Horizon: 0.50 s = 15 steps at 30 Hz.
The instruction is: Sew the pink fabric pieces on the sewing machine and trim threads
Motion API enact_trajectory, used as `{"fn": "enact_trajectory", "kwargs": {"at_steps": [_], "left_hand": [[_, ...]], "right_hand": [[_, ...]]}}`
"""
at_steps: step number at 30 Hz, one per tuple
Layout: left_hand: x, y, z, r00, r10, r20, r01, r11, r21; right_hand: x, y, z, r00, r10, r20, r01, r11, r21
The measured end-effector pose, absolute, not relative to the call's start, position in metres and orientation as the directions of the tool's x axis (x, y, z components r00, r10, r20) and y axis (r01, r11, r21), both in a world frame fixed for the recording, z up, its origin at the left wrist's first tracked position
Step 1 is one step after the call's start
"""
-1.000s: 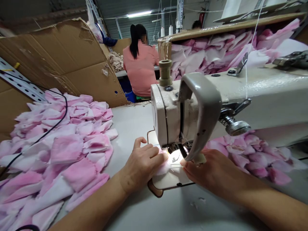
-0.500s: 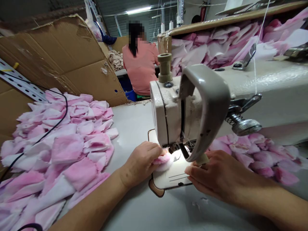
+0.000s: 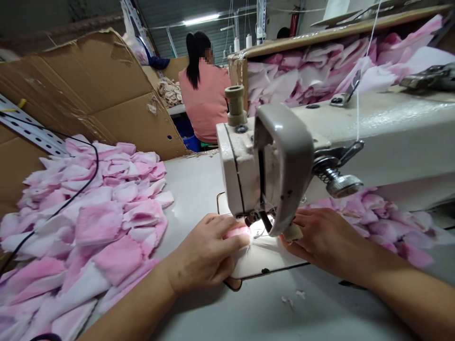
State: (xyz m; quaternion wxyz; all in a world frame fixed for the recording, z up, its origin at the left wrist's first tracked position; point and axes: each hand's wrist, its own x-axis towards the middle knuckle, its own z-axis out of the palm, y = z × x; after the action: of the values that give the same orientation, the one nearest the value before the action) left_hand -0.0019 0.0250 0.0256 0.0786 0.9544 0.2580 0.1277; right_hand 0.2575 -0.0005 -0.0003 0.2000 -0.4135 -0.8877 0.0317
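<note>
My left hand [image 3: 204, 251] presses a pink padded fabric piece [image 3: 237, 232] against the plate of a sewing machine [image 3: 249, 170], just in front of the presser foot [image 3: 253, 218]. Its fingers cover part of the piece. My right hand [image 3: 322, 241] lies to the right of the needle area, fingertips close to the fabric's far edge and a small beige part [image 3: 293, 232]. It holds nothing I can see. The machine head hides the fabric's back part.
A large heap of pink-and-white fabric pieces [image 3: 88, 222] lies left on the grey table [image 3: 192, 189]. Another heap [image 3: 384, 222] lies behind the machine, more fill a shelf bin [image 3: 302, 71]. A co-worker [image 3: 204, 94] sits beyond cardboard sheets [image 3: 88, 85].
My left hand has moved closer to the needle and now covers more of the pink piece. My right hand has shifted slightly toward the machine head. The view has turned a little left.
</note>
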Motion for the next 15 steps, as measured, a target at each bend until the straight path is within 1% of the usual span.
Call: {"fn": "enact_trajectory", "kwargs": {"at_steps": [2,3,5,6,11,13,15], "left_hand": [[-0.002,0.025,0.030,0.862,0.483,0.156,0.466,-0.875,0.133],[-0.003,0.026,0.030,0.860,0.484,0.161,0.473,-0.875,0.102],[-0.004,0.028,0.028,0.854,0.477,0.209,0.479,-0.877,0.043],[-0.004,0.029,0.026,0.850,0.471,0.236,0.476,-0.879,0.036],[-0.006,0.033,0.017,0.823,0.491,0.285,0.483,-0.869,0.104],[-0.007,0.033,0.017,0.806,0.510,0.300,0.489,-0.860,0.148],[-0.008,0.032,0.019,0.808,0.525,0.268,0.487,-0.850,0.198]], "right_hand": [[0.259,0.000,0.000,-0.574,0.747,0.335,0.724,0.654,-0.219],[0.259,-0.001,0.001,-0.571,0.749,0.334,0.725,0.652,-0.221],[0.261,-0.001,0.003,-0.568,0.757,0.323,0.725,0.646,-0.240],[0.261,-0.002,0.004,-0.567,0.762,0.313,0.724,0.642,-0.252],[0.257,-0.002,0.007,-0.599,0.763,0.245,0.710,0.647,-0.280],[0.254,-0.002,0.006,-0.601,0.759,0.249,0.707,0.651,-0.279],[0.252,-0.001,0.006,-0.601,0.752,0.272,0.699,0.659,-0.277]]}}
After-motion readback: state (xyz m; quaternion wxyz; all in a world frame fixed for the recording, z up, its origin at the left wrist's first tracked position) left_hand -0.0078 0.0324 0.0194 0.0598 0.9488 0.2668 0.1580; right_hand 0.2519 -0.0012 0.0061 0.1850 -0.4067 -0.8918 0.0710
